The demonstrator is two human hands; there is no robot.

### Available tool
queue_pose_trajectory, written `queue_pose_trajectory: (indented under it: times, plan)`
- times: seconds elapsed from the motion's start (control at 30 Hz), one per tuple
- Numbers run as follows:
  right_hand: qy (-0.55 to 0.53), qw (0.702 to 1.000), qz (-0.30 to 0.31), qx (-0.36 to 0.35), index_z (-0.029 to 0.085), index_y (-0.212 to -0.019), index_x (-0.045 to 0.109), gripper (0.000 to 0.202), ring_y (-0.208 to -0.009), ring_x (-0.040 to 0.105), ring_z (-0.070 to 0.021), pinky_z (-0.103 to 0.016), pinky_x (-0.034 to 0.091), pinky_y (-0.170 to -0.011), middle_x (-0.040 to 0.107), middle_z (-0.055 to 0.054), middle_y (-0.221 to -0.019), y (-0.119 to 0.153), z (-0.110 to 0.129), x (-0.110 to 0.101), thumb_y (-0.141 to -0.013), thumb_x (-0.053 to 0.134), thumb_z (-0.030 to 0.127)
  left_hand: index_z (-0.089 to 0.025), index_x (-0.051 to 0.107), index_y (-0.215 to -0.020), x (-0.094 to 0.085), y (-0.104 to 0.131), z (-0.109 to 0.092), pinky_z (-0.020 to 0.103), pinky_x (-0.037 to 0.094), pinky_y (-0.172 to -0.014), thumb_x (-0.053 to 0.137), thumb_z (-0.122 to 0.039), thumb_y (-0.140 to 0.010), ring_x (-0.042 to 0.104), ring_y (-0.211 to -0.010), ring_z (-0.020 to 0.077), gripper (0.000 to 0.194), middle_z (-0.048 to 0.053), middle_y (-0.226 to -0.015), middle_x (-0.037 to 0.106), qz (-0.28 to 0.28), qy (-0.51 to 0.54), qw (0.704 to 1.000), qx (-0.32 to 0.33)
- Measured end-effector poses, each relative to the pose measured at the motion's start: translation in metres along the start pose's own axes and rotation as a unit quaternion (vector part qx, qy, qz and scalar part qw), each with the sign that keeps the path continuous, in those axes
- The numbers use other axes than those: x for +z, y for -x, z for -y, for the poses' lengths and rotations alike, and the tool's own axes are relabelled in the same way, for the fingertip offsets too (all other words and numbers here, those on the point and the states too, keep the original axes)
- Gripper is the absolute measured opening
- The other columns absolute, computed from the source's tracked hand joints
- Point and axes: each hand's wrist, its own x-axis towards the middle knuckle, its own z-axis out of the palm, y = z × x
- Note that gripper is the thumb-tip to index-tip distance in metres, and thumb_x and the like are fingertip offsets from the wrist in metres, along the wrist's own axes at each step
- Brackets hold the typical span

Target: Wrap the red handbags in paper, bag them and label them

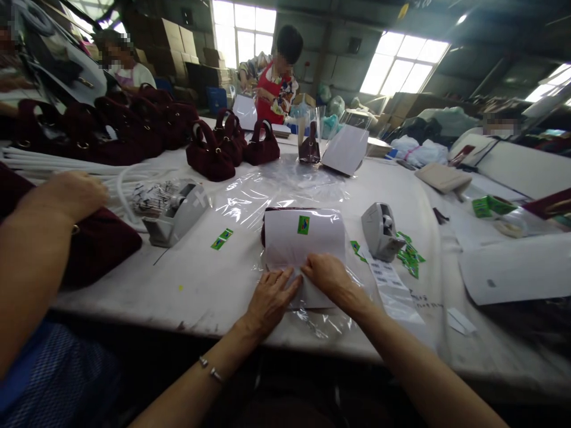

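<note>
In front of me on the table lies a white sheet-covered package (285, 238) in a clear plastic bag (323, 324). A green label sticker (304, 224) is on its upper part, and dark red fabric shows at its left edge. My left hand (273, 297) lies on the package's lower left part, its fingers stretched out flat. Beside it, my right hand (328, 278) is closed with curled fingers at the plastic over the package's middle; the fingertips are partly hidden. A grey tape dispenser (381, 232) stands to the right of the package, with loose green labels (410, 255) next to it.
Another tape dispenser (176, 214) and a green label pair (222, 239) lie to the left. A co-worker's arm (49, 220) reaches over a dark red handbag (104, 244). More handbags (214, 151) stand behind. Clear plastic bags (250, 190) lie beyond the package. Other people work farther back.
</note>
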Motion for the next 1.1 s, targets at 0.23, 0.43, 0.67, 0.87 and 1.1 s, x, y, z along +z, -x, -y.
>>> queue_pose_trajectory:
  times: [0.23,0.43,0.67,0.87,1.1]
  plan:
    - [0.033,0.999,-0.013,0.039,0.019,-0.094,0.075,0.035,-0.083,0.073,-0.0298,-0.033,0.049,-0.066,0.076,-0.014,-0.087,-0.004,-0.010,-0.002,-0.088,0.066,0.052,-0.023,0.054,-0.137,-0.003,-0.001,0.000,0.043,0.045,-0.091,0.052,-0.013,-0.094,0.057,-0.110,0.0279,0.044,0.011,-0.136,0.060,0.020,0.001,1.000,-0.007]
    - [-0.047,0.975,-0.143,0.163,0.022,-0.092,0.068,0.026,-0.079,0.070,-0.0277,-0.036,0.048,-0.069,0.074,-0.008,-0.082,0.031,-0.080,0.000,-0.087,0.065,0.048,-0.025,0.055,-0.135,-0.005,-0.002,-0.001,0.041,0.045,-0.090,0.053,-0.015,-0.095,0.057,-0.110,0.0263,0.041,0.009,-0.136,0.060,0.021,-0.005,1.000,-0.011]
    - [-0.471,0.870,-0.088,0.118,0.015,-0.122,0.064,0.065,-0.106,0.067,-0.0269,-0.037,0.051,-0.093,0.071,-0.013,-0.114,0.060,-0.161,0.045,-0.069,0.079,0.050,-0.018,0.061,-0.124,-0.030,-0.028,-0.012,0.041,0.046,-0.088,0.049,-0.006,-0.093,0.058,-0.107,0.0268,0.035,0.011,-0.123,0.063,0.113,-0.001,0.993,-0.031]
    - [-0.559,0.817,0.053,0.131,0.013,-0.117,0.066,0.069,-0.076,0.064,-0.0166,-0.025,0.049,-0.063,0.070,-0.006,-0.087,0.063,-0.174,0.044,-0.065,0.083,0.056,-0.014,0.066,-0.094,-0.045,-0.055,-0.029,0.040,0.048,-0.080,0.058,-0.028,-0.096,0.060,-0.094,0.0281,0.016,0.011,-0.096,0.065,0.168,0.022,0.983,-0.065]
    - [-0.550,0.806,0.124,0.181,0.014,-0.080,0.065,0.043,-0.053,0.053,-0.0080,-0.018,0.037,-0.045,0.063,-0.001,-0.069,0.070,-0.179,0.047,-0.078,0.070,0.057,-0.017,0.060,-0.108,-0.030,-0.054,-0.057,0.039,0.049,-0.077,0.072,-0.027,-0.087,0.059,-0.097,0.0284,0.027,0.010,-0.108,0.064,0.096,0.005,0.993,-0.067]
